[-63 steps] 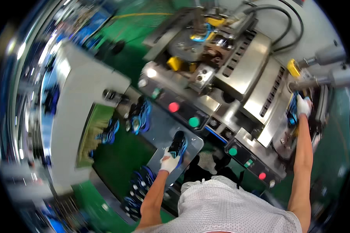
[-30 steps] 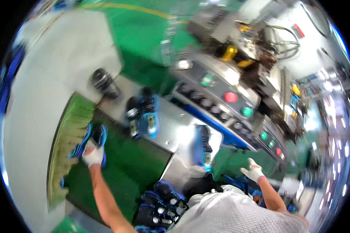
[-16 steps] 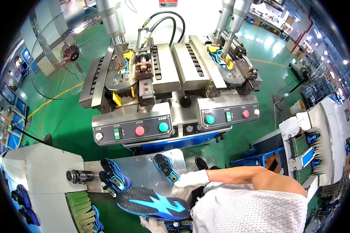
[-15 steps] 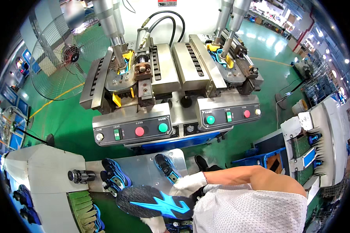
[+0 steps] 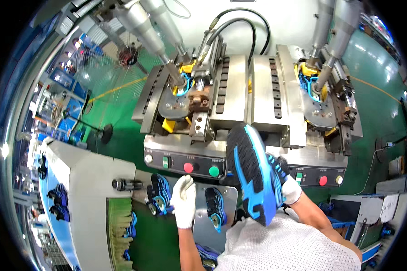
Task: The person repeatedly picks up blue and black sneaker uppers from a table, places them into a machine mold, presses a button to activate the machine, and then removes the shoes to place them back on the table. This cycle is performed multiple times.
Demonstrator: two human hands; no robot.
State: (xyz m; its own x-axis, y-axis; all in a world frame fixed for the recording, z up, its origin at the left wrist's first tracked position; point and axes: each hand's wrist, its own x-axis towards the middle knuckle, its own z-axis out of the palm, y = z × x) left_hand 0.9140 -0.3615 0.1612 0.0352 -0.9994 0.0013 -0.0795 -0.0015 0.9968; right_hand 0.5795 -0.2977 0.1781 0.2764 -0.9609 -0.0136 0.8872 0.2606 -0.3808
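My right hand (image 5: 292, 189), in a white glove, grips a black and blue sports shoe (image 5: 253, 174) from its right side. The shoe is tilted upright, its sole facing me, in front of the press's control panels. My left hand (image 5: 183, 201), also gloved, is held up with its fingers stretched and nothing in it. It is between two shoe uppers over a metal shelf: one upper (image 5: 159, 192) is just left of it, another (image 5: 216, 207) is to its right.
A two-station press (image 5: 237, 90) with metal rams (image 5: 153, 40) stands ahead. Its left panel (image 5: 183, 160) carries coloured buttons. At the left is a grey conveyor housing (image 5: 88, 194) with a bristle curtain (image 5: 116, 226). A fan (image 5: 127, 56) stands behind. Blue bins (image 5: 343, 226) are at the right.
The shoe has gone from lying low and sideways near both hands to upright and further right in my right hand. My left hand has come up beside the shelf. The view has shifted.
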